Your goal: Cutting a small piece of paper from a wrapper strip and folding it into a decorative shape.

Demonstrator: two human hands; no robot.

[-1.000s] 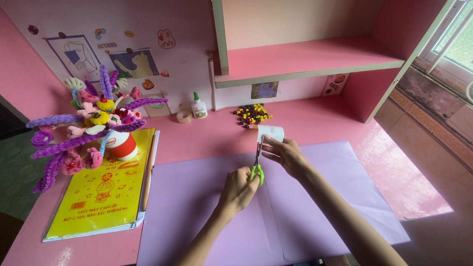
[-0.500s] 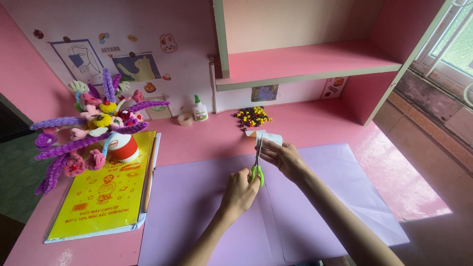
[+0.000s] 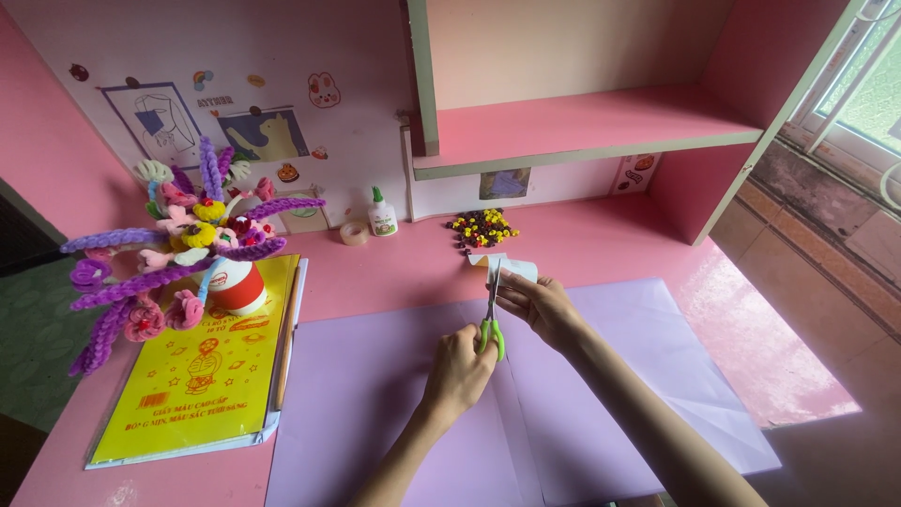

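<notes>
Little shifted since a moment ago, left hand [image 3: 460, 371] still closed around green-handled scissors [image 3: 491, 324], blades running into small white paper [image 3: 511, 268] pinched by right hand [image 3: 540, 305] just ahead, over purple sheet [image 3: 375, 394]; cut seemingly partway, remainder uncut.

You see a pink worktop [image 3: 601, 246] with a pale purple paper sheet [image 3: 375, 394] on it. Your scissors [image 3: 491, 324] have bright green handles and cut a small white paper piece [image 3: 519, 270]. The book [image 3: 211, 371] is yellow with orange drawings. The pipe-cleaner flowers [image 3: 188, 244] are purple, pink and yellow in a red-and-white cup [image 3: 235, 284].
</notes>
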